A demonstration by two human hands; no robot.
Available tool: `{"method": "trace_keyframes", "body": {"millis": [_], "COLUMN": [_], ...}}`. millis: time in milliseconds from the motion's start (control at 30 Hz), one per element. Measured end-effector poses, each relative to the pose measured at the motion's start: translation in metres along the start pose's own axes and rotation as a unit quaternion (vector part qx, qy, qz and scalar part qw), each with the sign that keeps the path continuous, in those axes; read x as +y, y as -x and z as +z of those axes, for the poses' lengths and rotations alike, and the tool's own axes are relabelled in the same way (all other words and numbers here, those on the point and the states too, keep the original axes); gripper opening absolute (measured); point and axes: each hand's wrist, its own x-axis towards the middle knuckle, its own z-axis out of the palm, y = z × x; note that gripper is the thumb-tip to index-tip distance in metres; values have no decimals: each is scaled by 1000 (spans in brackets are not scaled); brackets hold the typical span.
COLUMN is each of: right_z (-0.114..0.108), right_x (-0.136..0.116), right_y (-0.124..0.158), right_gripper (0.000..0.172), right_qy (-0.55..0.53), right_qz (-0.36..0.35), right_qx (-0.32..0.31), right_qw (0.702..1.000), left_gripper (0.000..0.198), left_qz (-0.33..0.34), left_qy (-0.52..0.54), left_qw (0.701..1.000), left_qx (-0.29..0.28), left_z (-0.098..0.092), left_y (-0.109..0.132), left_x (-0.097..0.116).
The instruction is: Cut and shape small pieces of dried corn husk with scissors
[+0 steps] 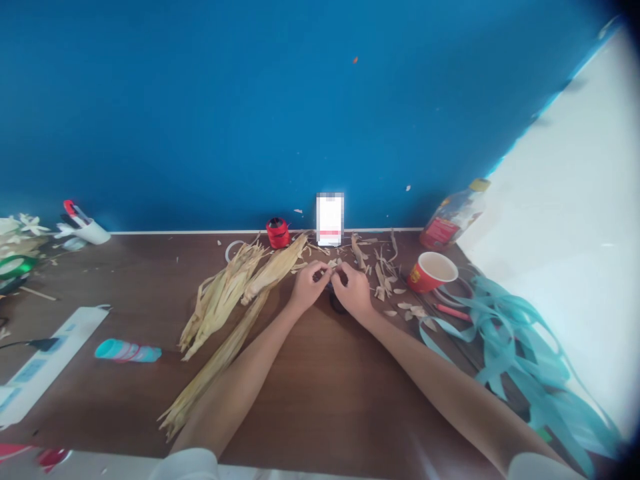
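Observation:
Near the middle of the table, my left hand (311,285) and my right hand (353,288) meet at the fingertips. Both are closed in a pinch, and whatever lies between the fingers is too small to make out. Part of a dark, ring-like object (337,305) shows on the table just under my right hand. To the left of my left hand lie dried corn husks (225,293), pale yellow and in long bundles. Husk scraps (383,277) are scattered to the right of my right hand. A lit phone (330,220) stands against the blue wall beyond both hands.
A red spool (278,233) stands by the wall. On the right are a red paper cup (433,272), a bottle (453,215) and tangled teal ribbon (515,340). To the left are a power strip (55,360), a light-blue roll (129,351) and a tilted pen cup (93,232).

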Motion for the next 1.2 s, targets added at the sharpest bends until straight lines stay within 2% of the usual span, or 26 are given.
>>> {"method": "trace_keyframes", "body": {"millis": [133,367,600,900,1200], "right_z": [0,-1,-1,0,-1], "right_x": [0,2,-2,1,-4], "right_y": [0,2,2,3,2], "right_gripper": [20,24,22,25,23], "right_qy": [-8,3,19,12,12], "right_qz": [-6,-25,-15,-44,-23], "right_qx": [-14,-3,6,10,2], "right_qw": [1000,1000,1000,999,1000], "left_gripper": [23,19,18,15,18], "left_qz": [3,14,-9,-27,-63], "left_qy": [1,22,52,69,123], "left_qw": [1000,999,998,996,990], "left_qx": [-3,-30,-32,-41,-25], "left_z": [0,-1,-1,-1,0], "left_y": [0,0,-2,-1,-1], "left_x": [0,0,-4,-6,-13]}}
